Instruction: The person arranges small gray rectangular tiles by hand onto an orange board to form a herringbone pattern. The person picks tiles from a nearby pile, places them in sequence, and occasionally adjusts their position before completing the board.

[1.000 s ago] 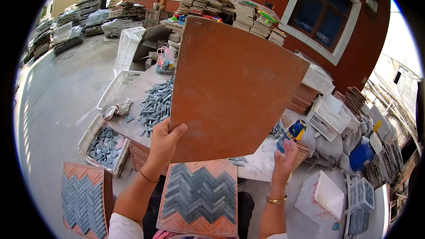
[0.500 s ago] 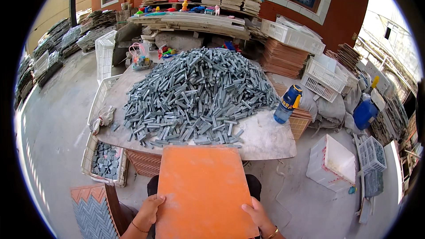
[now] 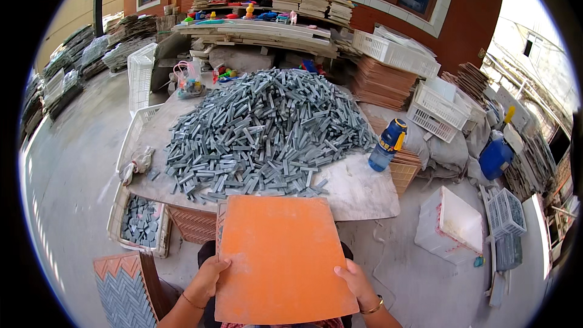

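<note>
A flat orange board [image 3: 279,255] is held before me, its broad face toward me. My left hand [image 3: 211,274] grips its left edge with the thumb on the face and the fingers behind. On the right edge, my right hand [image 3: 357,284] holds it the same way. Past the board's upper left corner shows a narrow strip of a brownish panel [image 3: 221,211]; the rest of that is hidden. Beyond the board, a large heap of small grey stone strips [image 3: 267,133] lies on a pale table [image 3: 364,191].
A blue bottle [image 3: 387,146] stands at the table's right. A crate of grey chips [image 3: 144,222] sits at left, near herringbone-patterned panels [image 3: 124,291]. On the right are a white tub [image 3: 449,225] and stacked brown panels [image 3: 384,82]. Toys and slabs [image 3: 255,30] stand behind.
The orange board's near edge has come into view above my lap, and its far edge now shows the brownish panel strip beside it. Both hands have risen slightly. The view has shifted a little.
</note>
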Tool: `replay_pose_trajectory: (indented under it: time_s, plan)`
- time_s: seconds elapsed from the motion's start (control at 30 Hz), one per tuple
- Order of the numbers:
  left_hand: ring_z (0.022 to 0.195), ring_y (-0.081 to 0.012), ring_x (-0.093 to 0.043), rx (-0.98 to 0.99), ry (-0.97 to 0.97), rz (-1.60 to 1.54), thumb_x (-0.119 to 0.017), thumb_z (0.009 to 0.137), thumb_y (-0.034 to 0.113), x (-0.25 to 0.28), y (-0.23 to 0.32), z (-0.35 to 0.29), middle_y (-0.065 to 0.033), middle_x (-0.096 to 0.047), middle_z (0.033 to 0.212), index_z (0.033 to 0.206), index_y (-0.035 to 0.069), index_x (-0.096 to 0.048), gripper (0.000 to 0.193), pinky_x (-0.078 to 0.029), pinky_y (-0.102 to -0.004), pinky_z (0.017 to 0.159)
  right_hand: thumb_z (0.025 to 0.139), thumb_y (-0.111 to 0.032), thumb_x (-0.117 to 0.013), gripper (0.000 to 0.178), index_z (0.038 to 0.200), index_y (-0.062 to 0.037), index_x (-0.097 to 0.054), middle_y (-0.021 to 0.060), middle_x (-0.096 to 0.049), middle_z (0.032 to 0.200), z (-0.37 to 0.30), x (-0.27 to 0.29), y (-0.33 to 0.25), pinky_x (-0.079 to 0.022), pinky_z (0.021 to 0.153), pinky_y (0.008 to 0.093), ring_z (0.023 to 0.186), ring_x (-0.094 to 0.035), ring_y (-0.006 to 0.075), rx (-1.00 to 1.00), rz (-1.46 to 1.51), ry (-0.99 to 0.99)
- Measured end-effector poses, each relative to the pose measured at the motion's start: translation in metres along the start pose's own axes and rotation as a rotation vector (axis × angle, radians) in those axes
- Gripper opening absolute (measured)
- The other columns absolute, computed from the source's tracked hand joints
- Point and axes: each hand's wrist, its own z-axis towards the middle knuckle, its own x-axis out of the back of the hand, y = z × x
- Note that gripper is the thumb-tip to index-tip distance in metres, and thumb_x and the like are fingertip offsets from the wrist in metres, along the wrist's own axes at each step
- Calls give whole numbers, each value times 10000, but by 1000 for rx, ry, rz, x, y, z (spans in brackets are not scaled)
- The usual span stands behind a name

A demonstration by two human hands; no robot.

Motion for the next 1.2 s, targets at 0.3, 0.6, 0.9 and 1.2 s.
replay_pose_trajectory:
  time_s: [0.3, 0.6, 0.9, 1.2]
  plan:
    - [896, -190, -650, -56, 130, 125, -460, 958, 126, 27, -27, 10, -85, -650, 1052, 1105, -36, -575, 247, -520, -331, 782, 929, -150, -565, 315, 1173, 44, -524, 42, -595, 1045, 12, -11, 41, -462, 810, 271, 915, -546, 100, 46, -63, 46]
    - [688, -415, -612, -387, 485, 1368, -515, 921, 419, 42, -26, 40, -261, -619, 719, 717, -46, -623, 519, -487, -471, 644, 914, -275, -578, 324, 934, 45, -532, 94, -594, 845, 49, -4, 35, -464, 691, 309, 780, -574, 139, 73, -508, 115]
    - [661, -374, -650, -229, 529, 1615, -531, 890, 495, 36, -16, 27, -213, -652, 705, 761, 7, -692, 530, -519, -450, 602, 902, -449, -562, 530, 666, 22, -512, 247, -565, 613, 48, -18, 5, -441, 542, 462, 589, -574, 426, 62, -1284, 76]
    - [563, -330, -587, -570, 679, 1366, -634, 859, 191, 40, -49, -1, -136, -585, 624, 827, 21, -571, 184, -458, -410, 531, 877, -305, -638, 463, 1173, 36, -534, 224, -642, 1042, 20, 4, 28, -524, 747, 335, 942, -660, 282, 166, -774, 129]
